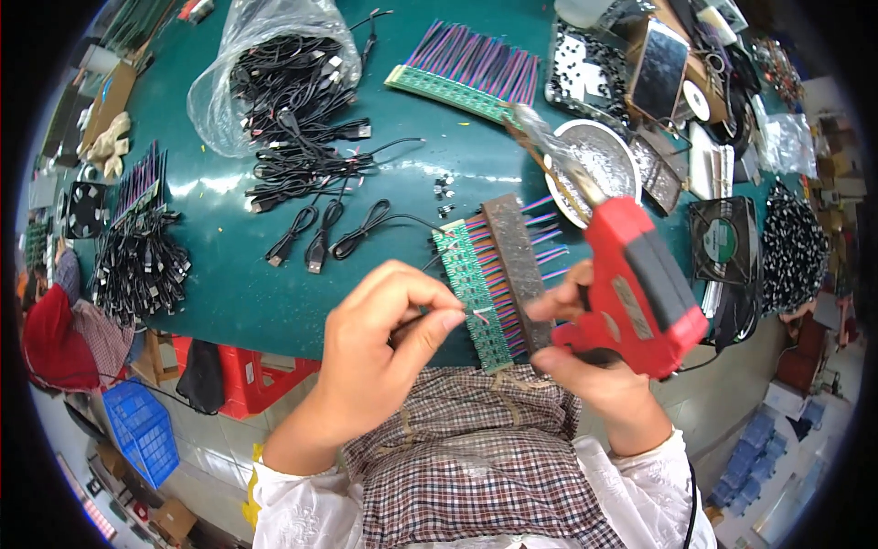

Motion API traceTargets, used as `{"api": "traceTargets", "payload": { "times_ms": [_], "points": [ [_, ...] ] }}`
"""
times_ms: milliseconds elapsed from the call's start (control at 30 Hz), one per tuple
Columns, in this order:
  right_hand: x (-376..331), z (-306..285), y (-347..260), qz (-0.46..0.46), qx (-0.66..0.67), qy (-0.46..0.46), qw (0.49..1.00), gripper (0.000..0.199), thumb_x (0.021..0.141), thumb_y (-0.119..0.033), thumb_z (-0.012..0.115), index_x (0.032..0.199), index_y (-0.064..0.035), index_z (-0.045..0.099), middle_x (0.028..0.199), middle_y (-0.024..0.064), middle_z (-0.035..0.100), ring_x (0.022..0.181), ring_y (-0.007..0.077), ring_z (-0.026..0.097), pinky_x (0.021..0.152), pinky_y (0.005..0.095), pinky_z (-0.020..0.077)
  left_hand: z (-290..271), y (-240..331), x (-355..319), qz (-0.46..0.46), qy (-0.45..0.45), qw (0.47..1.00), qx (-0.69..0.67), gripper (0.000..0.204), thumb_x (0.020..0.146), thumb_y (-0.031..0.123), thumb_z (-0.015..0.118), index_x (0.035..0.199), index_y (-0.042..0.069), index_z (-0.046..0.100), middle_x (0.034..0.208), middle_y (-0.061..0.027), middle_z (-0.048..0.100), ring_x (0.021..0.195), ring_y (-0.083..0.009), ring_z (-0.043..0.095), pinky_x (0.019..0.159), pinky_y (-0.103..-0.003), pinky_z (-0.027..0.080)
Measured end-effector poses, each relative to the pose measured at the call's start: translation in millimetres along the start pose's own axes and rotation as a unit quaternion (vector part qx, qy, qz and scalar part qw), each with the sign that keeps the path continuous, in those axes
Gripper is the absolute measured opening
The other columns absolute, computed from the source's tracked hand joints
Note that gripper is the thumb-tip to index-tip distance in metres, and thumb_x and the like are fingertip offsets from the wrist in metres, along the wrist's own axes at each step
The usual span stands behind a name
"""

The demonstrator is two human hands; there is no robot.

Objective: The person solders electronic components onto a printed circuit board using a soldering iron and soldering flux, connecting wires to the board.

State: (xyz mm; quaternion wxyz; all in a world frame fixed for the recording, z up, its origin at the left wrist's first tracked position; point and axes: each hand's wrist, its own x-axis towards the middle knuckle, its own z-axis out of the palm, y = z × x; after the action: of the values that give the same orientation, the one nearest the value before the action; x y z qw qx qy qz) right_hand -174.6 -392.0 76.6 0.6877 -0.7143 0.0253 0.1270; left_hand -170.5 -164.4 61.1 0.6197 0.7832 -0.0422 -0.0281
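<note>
Closed in a pinch, my left hand is at the left edge of a green circuit board panel. Whatever lies between its fingertips is too small to make out. My right hand grips a red soldering gun, its tip pointing up and left toward a white round dish. A dark flat bar lies across the coloured wires on the panel's right side. Near the panel's top left corner ends one black cable. A short pale wire end shows on the panel.
Black USB cables spill from a clear plastic bag at the far left. A second wired board panel lies at the back. Bundled cables hang at the left edge. A phone and small fan stand right.
</note>
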Motion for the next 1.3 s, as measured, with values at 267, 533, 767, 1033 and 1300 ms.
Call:
{"api": "traceTargets", "payload": {
  "times_ms": [267, 533, 767, 1033, 1300],
  "points": [
    [1, 12, 14, -0.024, 0.074, -0.058, 0.995, 0.053, 0.079, 0.007, 0.079, 0.122, -0.0012, 0.050, 0.110, 0.0076, 0.062, 0.091, 0.0147, 0.068, 0.077, 0.0277, 0.0546, 23, 3, -15, 0.027, -0.014, 0.999, 0.011, 0.014, 0.082, -0.001, 0.077, 0.092, 0.003, 0.068, 0.084, -0.0066, 0.064, 0.065, -0.0148, 0.063, 0.055, -0.028, 0.049],
    [8, 0, 23, -0.179, -0.165, -0.041, 0.969, 0.040, 0.072, 0.004, 0.083, 0.105, -0.0006, 0.061, 0.097, 0.0074, 0.060, 0.081, 0.0152, 0.064, 0.070, 0.0285, 0.0506, 31, 4, -17, 0.124, -0.006, 0.984, 0.130, 0.018, 0.073, 0.001, 0.082, 0.086, 0.004, 0.070, 0.082, -0.0073, 0.065, 0.067, -0.0199, 0.064, 0.055, -0.031, 0.049],
    [-1, -10, 14, -0.019, -0.098, 0.077, 0.992, 0.029, 0.085, 0.005, 0.074, 0.108, -0.0027, 0.058, 0.093, 0.0022, 0.058, 0.082, 0.0096, 0.059, 0.072, 0.0253, 0.0494, 23, -10, -6, 0.118, 0.078, 0.969, 0.205, 0.014, 0.076, 0.005, 0.081, 0.083, 0.006, 0.068, 0.077, -0.0058, 0.064, 0.063, -0.0212, 0.064, 0.053, -0.032, 0.048],
    [-35, -19, 18, -0.003, -0.064, 0.054, 0.996, 0.039, 0.084, 0.004, 0.067, 0.120, -0.0004, 0.052, 0.092, 0.0069, 0.055, 0.071, 0.0133, 0.057, 0.068, 0.0316, 0.0533, 29, -37, 19, 0.010, 0.106, 0.966, 0.235, 0.008, 0.084, 0.007, 0.076, 0.083, 0.003, 0.070, 0.076, -0.0016, 0.061, 0.054, -0.0081, 0.044, 0.049, -0.024, 0.036],
    [-69, -44, 40, 0.080, -0.139, 0.031, 0.987, 0.028, 0.081, -0.005, 0.076, 0.107, -0.0006, 0.067, 0.090, 0.0090, 0.067, 0.080, 0.0209, 0.066, 0.071, 0.0334, 0.0525, 35, -46, 21, 0.005, 0.114, 0.961, 0.254, 0.010, 0.083, 0.010, 0.078, 0.081, 0.005, 0.069, 0.073, -0.0009, 0.059, 0.053, -0.0087, 0.045, 0.049, -0.025, 0.037]
  ]
}}
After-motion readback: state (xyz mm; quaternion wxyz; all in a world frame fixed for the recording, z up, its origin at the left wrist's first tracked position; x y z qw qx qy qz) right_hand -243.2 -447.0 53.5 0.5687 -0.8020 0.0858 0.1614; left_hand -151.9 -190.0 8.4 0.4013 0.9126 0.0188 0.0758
